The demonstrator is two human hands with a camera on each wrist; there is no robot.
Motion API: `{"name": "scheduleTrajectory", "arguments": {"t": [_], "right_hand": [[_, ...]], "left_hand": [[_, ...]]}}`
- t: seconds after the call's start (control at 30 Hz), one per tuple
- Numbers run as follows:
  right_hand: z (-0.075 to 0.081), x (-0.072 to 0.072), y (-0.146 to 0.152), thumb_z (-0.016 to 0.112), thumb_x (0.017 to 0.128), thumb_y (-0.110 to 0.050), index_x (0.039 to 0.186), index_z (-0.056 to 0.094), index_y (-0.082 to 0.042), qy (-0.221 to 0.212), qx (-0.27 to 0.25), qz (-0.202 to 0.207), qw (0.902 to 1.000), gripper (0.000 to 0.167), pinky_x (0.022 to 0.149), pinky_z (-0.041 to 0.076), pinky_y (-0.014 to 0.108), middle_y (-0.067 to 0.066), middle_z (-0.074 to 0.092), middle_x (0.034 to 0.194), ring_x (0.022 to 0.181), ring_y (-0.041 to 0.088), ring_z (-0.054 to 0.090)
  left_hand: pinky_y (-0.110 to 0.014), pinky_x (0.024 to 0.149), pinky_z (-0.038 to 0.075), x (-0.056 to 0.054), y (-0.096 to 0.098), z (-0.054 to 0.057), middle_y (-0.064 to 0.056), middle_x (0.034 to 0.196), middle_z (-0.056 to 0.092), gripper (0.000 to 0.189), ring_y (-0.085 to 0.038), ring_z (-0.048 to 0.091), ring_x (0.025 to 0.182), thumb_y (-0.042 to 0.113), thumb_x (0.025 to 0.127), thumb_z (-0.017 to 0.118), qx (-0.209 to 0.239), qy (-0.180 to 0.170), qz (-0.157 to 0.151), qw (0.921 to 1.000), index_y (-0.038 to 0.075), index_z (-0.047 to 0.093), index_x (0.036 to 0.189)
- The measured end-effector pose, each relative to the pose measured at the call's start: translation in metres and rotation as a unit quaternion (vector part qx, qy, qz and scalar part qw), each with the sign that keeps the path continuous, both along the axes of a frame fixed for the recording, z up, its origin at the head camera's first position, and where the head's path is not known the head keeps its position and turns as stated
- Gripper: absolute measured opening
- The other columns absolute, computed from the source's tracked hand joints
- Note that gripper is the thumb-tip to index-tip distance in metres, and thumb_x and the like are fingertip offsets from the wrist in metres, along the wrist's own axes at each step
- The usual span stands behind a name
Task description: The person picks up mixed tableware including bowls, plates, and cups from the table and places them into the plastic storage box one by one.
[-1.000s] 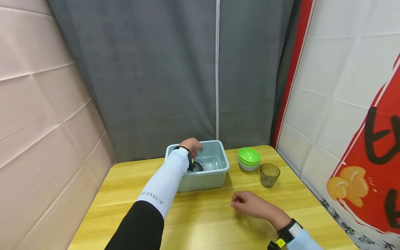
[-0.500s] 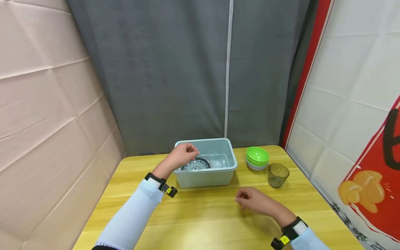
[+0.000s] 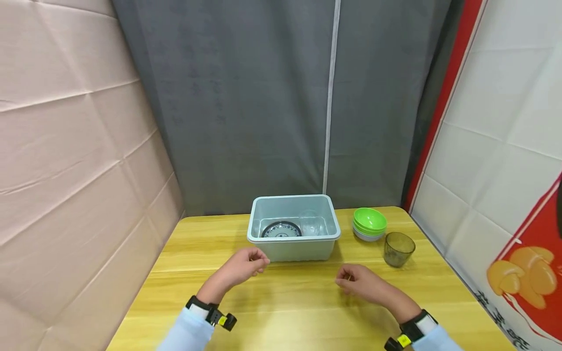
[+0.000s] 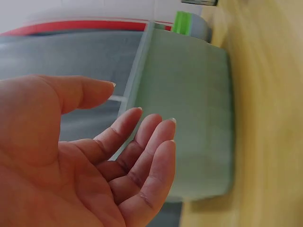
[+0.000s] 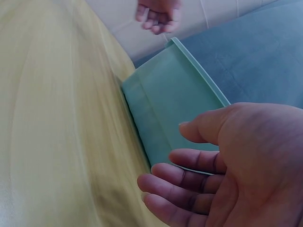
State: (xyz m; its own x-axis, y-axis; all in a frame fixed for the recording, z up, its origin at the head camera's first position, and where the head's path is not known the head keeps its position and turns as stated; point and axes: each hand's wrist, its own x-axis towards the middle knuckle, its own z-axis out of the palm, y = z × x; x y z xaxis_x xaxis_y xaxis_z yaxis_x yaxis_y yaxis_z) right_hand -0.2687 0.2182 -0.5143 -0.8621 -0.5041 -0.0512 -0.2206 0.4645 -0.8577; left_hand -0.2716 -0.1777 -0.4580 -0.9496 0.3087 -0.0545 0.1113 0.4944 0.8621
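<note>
The head view looks forward and down from above the table, taking in the whole tub from a distance. Both wrist views sit low and close, each looking past its own palm — somewhat blurred, it seems — at the tub's side wall, which all three share.

Pale blue sleeves; black wristbands, yellow-tagged devices; bare hands
</note>
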Motion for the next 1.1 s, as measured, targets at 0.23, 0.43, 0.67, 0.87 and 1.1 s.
{"name": "scheduleTrajectory", "arguments": {"t": [0.23, 0.43, 0.67, 0.87, 1.1], "right_hand": [[-0.009, -0.001, -0.002, 0.066, 0.113, -0.018, 0.112, 0.068, -0.004, -0.006, 0.003, -0.010, 0.9999, 0.014, 0.070, 0.060, 0.037, 0.014, 0.068, 0.099, 0.090, 0.030, 0.073], [-0.012, -0.001, -0.006, 0.066, 0.113, -0.017, 0.112, 0.068, -0.004, -0.011, 0.005, -0.015, 0.9998, 0.013, 0.071, 0.061, 0.042, 0.013, 0.069, 0.096, 0.089, 0.029, 0.073], [-0.011, -0.001, -0.009, 0.066, 0.112, -0.020, 0.114, 0.068, -0.001, -0.013, 0.006, -0.019, 0.9997, 0.019, 0.071, 0.061, 0.044, 0.013, 0.070, 0.095, 0.088, 0.029, 0.072], [-0.008, -0.004, -0.004, 0.066, 0.113, -0.021, 0.113, 0.069, -0.002, -0.001, 0.018, -0.023, 0.9996, 0.019, 0.071, 0.060, 0.037, 0.012, 0.071, 0.097, 0.088, 0.029, 0.073], [0.015, -0.012, 0.011, 0.068, 0.112, -0.020, 0.108, 0.069, -0.006, 0.054, 0.038, -0.045, 0.9968, 0.014, 0.070, 0.060, 0.034, 0.010, 0.070, 0.094, 0.086, 0.028, 0.071]], "left_hand": [[-0.042, 0.088, 0.062, 0.007, -0.006, -0.033, -0.009, 0.109, 0.071, 0.021, -0.022, 0.070, 0.097, 0.019, 0.111, 0.065, 0.029, -0.040, 0.019, 0.9986, -0.001, 0.071, 0.118], [-0.041, 0.089, 0.062, 0.009, -0.006, -0.044, -0.008, 0.109, 0.071, 0.025, -0.021, 0.070, 0.097, 0.022, 0.111, 0.067, 0.035, -0.049, 0.016, 0.9980, -0.001, 0.071, 0.120], [-0.044, 0.091, 0.063, 0.011, -0.006, -0.043, -0.008, 0.111, 0.072, 0.025, -0.022, 0.070, 0.099, 0.021, 0.112, 0.064, 0.036, -0.044, 0.011, 0.9983, -0.001, 0.071, 0.121], [-0.043, 0.091, 0.063, 0.011, -0.004, -0.043, -0.008, 0.110, 0.072, 0.022, -0.022, 0.070, 0.098, 0.020, 0.112, 0.064, 0.037, -0.050, 0.002, 0.9980, 0.000, 0.072, 0.118], [-0.044, 0.093, 0.063, 0.013, -0.004, -0.043, -0.010, 0.112, 0.072, 0.023, -0.022, 0.071, 0.100, 0.021, 0.112, 0.064, 0.038, -0.054, 0.000, 0.9978, 0.000, 0.071, 0.119]]}}
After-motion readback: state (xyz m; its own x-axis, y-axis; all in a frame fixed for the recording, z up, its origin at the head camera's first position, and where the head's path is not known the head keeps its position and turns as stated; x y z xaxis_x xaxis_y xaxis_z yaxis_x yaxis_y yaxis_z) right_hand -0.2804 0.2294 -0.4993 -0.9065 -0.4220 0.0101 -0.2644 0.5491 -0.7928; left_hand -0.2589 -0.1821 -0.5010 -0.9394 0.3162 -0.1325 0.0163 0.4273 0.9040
